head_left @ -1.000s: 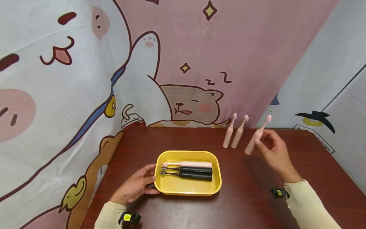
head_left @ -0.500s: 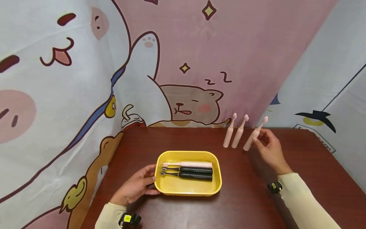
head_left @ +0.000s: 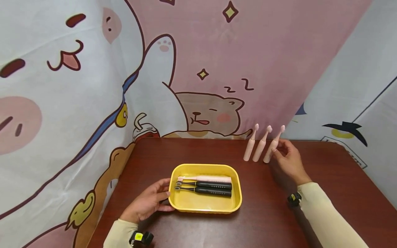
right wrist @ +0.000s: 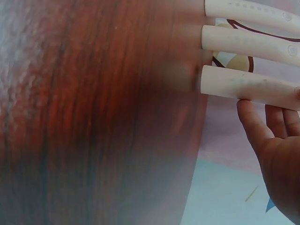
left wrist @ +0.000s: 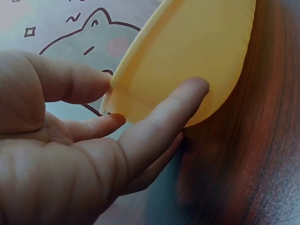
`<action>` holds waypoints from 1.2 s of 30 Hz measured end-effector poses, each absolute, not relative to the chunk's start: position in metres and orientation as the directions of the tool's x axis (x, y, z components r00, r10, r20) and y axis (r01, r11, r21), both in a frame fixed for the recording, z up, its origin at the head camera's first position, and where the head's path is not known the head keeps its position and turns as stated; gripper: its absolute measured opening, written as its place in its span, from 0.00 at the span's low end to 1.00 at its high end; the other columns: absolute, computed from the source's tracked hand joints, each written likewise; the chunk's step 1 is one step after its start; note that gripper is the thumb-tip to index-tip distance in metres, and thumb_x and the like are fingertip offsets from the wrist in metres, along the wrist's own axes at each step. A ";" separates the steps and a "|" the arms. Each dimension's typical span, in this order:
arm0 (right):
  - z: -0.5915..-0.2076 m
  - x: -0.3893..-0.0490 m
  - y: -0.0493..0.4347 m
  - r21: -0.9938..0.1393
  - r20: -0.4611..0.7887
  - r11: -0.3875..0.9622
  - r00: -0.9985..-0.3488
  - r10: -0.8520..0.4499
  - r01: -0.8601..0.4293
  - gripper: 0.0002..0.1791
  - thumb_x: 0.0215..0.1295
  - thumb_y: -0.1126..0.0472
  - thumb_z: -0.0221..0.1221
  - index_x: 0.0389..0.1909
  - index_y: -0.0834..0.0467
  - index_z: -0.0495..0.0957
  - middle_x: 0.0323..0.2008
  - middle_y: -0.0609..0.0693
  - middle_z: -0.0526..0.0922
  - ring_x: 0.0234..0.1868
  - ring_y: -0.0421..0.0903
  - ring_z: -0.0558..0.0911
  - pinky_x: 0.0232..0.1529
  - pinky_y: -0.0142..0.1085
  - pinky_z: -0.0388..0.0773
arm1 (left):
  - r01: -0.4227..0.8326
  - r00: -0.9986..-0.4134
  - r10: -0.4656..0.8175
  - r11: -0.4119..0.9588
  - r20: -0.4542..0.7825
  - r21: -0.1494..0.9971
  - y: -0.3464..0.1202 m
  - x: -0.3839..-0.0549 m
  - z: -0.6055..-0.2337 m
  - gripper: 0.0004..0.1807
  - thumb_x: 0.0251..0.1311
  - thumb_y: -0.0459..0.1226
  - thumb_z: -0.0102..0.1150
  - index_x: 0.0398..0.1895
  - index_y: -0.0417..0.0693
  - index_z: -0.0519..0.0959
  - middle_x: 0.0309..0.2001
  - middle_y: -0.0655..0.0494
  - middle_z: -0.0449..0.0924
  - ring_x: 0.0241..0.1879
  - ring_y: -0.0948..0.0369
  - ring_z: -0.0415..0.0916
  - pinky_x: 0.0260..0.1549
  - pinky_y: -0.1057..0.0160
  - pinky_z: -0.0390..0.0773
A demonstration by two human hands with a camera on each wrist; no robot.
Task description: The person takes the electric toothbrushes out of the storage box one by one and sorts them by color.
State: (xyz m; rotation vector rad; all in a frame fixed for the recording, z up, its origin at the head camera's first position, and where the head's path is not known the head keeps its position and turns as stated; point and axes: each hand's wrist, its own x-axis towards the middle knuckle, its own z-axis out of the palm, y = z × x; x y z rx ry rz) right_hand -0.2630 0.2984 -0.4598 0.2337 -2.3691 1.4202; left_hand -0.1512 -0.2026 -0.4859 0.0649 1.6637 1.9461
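Observation:
My right hand (head_left: 291,161) pinches the handle of a pink electric toothbrush (head_left: 270,152), the rightmost of three, at the table's back right. It stands upright like the two pink toothbrushes (head_left: 259,149) (head_left: 249,148) to its left, with a small gap between. In the right wrist view, my thumb and fingertips touch the handle of that toothbrush (right wrist: 248,86). My left hand (head_left: 149,199) rests on the left end of a yellow tray (head_left: 204,206); the left wrist view shows fairly straight fingers (left wrist: 164,117) along the tray's outer wall. One pink and two black toothbrushes (head_left: 213,191) lie inside.
The dark red-brown wooden table (head_left: 254,220) carries all of this. A cartoon-printed cloth (head_left: 217,41) hangs behind the table and along its left side, close behind the standing toothbrushes. Each wrist bears a black strap.
My right hand has moved left with its pink toothbrush, bringing it beside the other two standing ones. My left hand and the tray have stayed put.

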 end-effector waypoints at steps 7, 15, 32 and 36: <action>-0.460 -0.263 0.298 -0.791 0.386 0.536 -0.920 0.063 -0.295 0.20 0.67 0.72 0.57 0.59 0.69 0.71 0.47 0.66 0.80 0.42 0.45 0.81 0.40 0.18 0.77 | -0.388 -0.834 0.447 -0.062 -0.322 0.919 -0.203 -0.152 -0.484 0.32 0.74 0.31 0.44 0.77 0.42 0.48 0.71 0.31 0.55 0.59 0.42 0.75 0.46 0.45 0.84; -0.486 -0.281 0.310 -0.774 0.403 0.557 -0.913 0.066 -0.302 0.21 0.68 0.69 0.58 0.61 0.65 0.71 0.50 0.64 0.80 0.46 0.43 0.79 0.41 0.15 0.74 | -0.390 -0.840 0.435 -0.068 -0.324 0.918 -0.202 -0.151 -0.486 0.31 0.74 0.31 0.44 0.76 0.41 0.49 0.71 0.31 0.55 0.58 0.44 0.76 0.46 0.44 0.84; -0.500 -0.287 0.315 -0.759 0.372 0.583 -0.928 0.022 -0.290 0.23 0.72 0.64 0.54 0.66 0.62 0.65 0.53 0.63 0.78 0.43 0.39 0.79 0.38 0.17 0.75 | -0.387 -0.842 0.436 -0.078 -0.317 0.919 -0.202 -0.150 -0.487 0.32 0.73 0.30 0.44 0.76 0.40 0.48 0.71 0.30 0.54 0.58 0.44 0.76 0.47 0.43 0.83; -0.500 -0.285 0.315 -0.774 0.377 0.556 -0.926 0.022 -0.302 0.26 0.72 0.66 0.55 0.68 0.62 0.62 0.54 0.63 0.76 0.45 0.43 0.79 0.38 0.18 0.76 | -0.387 -0.841 0.439 -0.084 -0.314 0.918 -0.202 -0.150 -0.487 0.32 0.73 0.30 0.44 0.76 0.40 0.48 0.71 0.30 0.54 0.59 0.43 0.75 0.47 0.43 0.83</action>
